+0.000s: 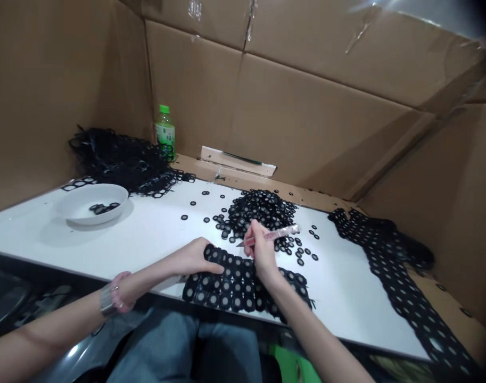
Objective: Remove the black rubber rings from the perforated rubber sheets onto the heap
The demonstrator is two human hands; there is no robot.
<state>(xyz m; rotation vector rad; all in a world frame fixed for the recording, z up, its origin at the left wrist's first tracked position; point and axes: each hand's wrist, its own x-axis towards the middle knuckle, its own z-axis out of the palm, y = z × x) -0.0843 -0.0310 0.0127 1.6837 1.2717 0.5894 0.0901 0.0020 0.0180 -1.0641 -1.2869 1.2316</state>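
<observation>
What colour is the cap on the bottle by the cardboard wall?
Bright green cap, clear in the head view.

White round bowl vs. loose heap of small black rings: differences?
The white round bowl holds a few small black pieces; the loose heap of small black rings has far more. The bowl's pieces sit inside its wall, while the heap's spill outward over the tabletop. The bowl is at the left, the heap nearer the middle. Both rest on the white table.

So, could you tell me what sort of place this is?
Probably a small-parts finishing workstation: cardboard walls enclose a white tabletop, with a heap of loose black rings and tangled black scrap.
</observation>
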